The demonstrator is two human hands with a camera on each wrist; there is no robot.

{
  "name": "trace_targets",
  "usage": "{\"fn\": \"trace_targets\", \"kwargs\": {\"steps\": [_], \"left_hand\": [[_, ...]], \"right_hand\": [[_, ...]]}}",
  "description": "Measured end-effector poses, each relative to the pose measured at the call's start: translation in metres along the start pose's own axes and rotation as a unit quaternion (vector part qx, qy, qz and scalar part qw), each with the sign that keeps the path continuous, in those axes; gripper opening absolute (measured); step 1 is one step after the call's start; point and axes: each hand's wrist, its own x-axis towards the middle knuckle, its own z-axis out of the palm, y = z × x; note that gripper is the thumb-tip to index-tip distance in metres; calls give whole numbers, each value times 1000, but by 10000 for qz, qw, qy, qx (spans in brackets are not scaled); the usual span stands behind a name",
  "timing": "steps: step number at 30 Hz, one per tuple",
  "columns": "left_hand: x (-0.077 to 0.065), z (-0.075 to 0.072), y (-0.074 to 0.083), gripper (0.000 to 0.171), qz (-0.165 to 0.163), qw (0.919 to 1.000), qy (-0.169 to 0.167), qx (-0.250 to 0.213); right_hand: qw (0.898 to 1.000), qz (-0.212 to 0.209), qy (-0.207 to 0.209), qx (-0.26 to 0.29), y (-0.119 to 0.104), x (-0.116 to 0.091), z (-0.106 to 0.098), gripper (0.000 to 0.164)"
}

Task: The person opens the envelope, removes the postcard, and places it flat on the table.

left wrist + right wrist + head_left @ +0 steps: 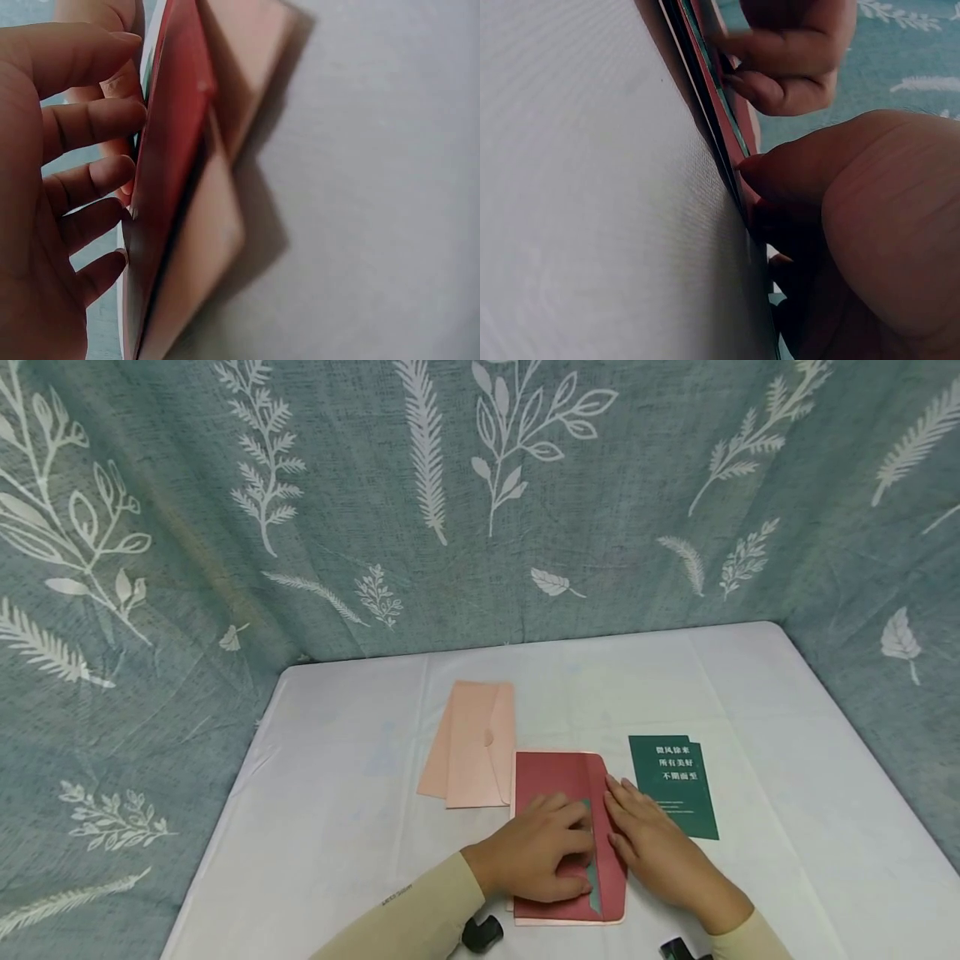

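Note:
A red envelope (551, 770) lies on top of pale pink paper at the near middle of the table, its flap unfolded to the right. A strip of green card (595, 893) shows at the envelope's opening; the rest of it is hidden inside. My left hand (538, 850) lies over the envelope, its loosely bent fingertips touching the front beside the opening. On the right, my right hand (663, 852) rests with fairly straight fingers against the flap (611, 885). In the left wrist view the red envelope (172, 112) stands out above pink corners.
Pink envelopes (480, 735) overlap behind and left of the red one. Dark green cards (686, 789) with white lettering lie just beyond my right hand. The white-covered table (337, 793) ends at a patterned green curtain (450, 593).

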Motion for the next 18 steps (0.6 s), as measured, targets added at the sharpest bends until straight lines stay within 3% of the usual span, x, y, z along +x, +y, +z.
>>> {"fn": "trace_targets", "kwargs": {"steps": [3, 12, 18], "left_hand": [[2, 0, 0, 25, 56, 9999, 24, 85], [5, -1, 2, 15, 23, 10000, -67, 3], [7, 1, 2, 25, 51, 10000, 46, 57]], "right_hand": [[10000, -28, 11, -2, 1, 0, 0, 54], [9998, 110, -121, 63, 0, -2, -4, 54], [9999, 88, -133, 50, 1, -1, -2, 55]]}}
